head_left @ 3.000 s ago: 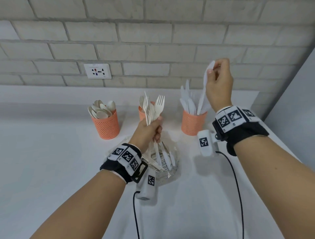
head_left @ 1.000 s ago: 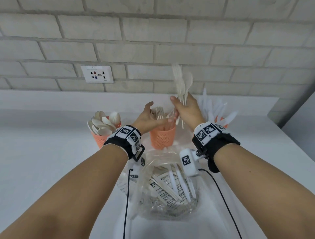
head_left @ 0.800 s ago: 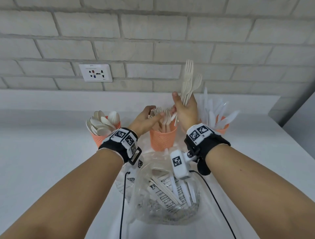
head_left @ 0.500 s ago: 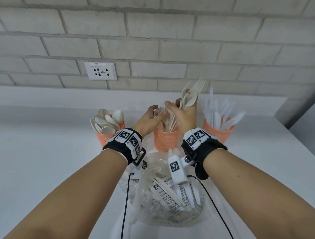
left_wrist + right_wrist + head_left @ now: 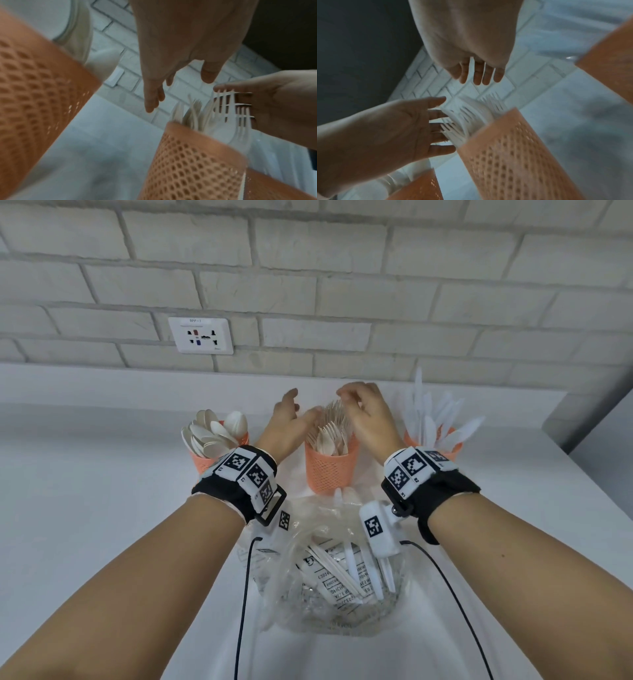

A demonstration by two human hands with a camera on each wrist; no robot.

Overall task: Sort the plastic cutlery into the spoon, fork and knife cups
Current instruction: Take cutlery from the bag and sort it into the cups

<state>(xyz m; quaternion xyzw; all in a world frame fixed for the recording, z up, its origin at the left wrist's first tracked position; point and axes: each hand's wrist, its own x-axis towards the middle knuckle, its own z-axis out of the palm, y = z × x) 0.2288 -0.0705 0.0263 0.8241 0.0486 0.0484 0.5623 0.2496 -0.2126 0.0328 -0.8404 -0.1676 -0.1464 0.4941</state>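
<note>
Three orange mesh cups stand in a row by the wall: spoon cup (image 5: 219, 455), fork cup (image 5: 330, 474) and knife cup (image 5: 430, 440). The white forks (image 5: 330, 433) stand tines-up in the middle cup. My left hand (image 5: 301, 407) is at the cup's left side, its straight fingers (image 5: 436, 112) touching the fork tines (image 5: 464, 121). My right hand (image 5: 352, 402) hovers just over the forks with relaxed fingers (image 5: 481, 75) and holds nothing. The left wrist view shows the fork cup (image 5: 197, 162) below both hands.
A crumpled clear plastic bag (image 5: 339, 573) with several white cutlery pieces lies on the white counter (image 5: 102, 508) under my wrists. Behind the cups rises a brick wall with a socket (image 5: 200, 335). Black cables (image 5: 241, 594) trail from the wrist cameras.
My right hand has lowered the bundle of forks into the middle cup and let go of it. My left hand has stayed at the cup's side, against the forks.
</note>
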